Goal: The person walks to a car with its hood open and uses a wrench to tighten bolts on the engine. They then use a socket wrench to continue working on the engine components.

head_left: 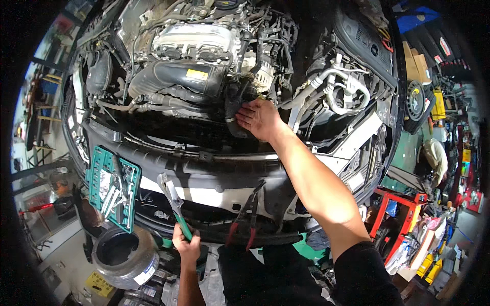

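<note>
My left hand [186, 242] is closed on green-handled pliers [178, 208], their metal jaws raised over the front bumper. Inside the engine bay, my right hand [258, 120] rests with loosely extended fingers against a black hose [234, 99], its fingertips partly hidden. Above and left of it lies a wide black intake duct [168, 77] with a yellow label, in front of the engine [191, 36]. Red-handled pliers [244, 219] lie on the car's front edge between my forearms.
An open teal socket case [131, 181] sits on the front left edge. A tyre [109, 250] is below it. At the right stand a red metal frame [400, 199], cartons [413, 66], a wheel [415, 104] and cluttered shelves. The car's body [352, 143] surrounds the bay.
</note>
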`<state>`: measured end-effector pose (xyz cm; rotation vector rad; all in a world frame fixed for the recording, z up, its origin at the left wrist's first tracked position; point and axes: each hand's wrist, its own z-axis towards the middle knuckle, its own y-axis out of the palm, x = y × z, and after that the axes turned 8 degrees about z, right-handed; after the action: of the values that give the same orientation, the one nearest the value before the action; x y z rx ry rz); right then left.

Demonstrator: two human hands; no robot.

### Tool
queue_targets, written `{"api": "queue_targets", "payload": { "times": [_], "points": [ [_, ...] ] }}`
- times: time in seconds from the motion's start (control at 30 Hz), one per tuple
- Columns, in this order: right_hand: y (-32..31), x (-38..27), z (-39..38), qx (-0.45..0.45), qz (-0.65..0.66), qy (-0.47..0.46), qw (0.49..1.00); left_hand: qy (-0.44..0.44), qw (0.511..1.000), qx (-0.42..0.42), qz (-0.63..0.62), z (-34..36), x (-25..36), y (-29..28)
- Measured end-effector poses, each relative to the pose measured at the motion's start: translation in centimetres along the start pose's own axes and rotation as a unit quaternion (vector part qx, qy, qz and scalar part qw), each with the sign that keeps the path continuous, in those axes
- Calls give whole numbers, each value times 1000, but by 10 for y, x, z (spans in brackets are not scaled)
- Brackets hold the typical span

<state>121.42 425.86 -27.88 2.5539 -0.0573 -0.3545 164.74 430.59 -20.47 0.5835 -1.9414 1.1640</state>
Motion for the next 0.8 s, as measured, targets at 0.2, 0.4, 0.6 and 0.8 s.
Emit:
{"api": "queue_targets", "payload": {
  "times": [0.2,0.4,0.6,0.8],
  "points": [
    [-29,1,9,32,-412,-175,894,-12,998,-1,-68,-2,-10,8],
    [-35,25,-29,-66,-800,-205,560,0,998,29,-60,-3,-12,12],
    [-19,26,-34,-77,-780,-80,616,-26,998,38,-42,-1,-12,16],
    [-29,11,-67,-72,-765,-129,626,-39,992,87,-78,-10,3,5]
  ]
}}
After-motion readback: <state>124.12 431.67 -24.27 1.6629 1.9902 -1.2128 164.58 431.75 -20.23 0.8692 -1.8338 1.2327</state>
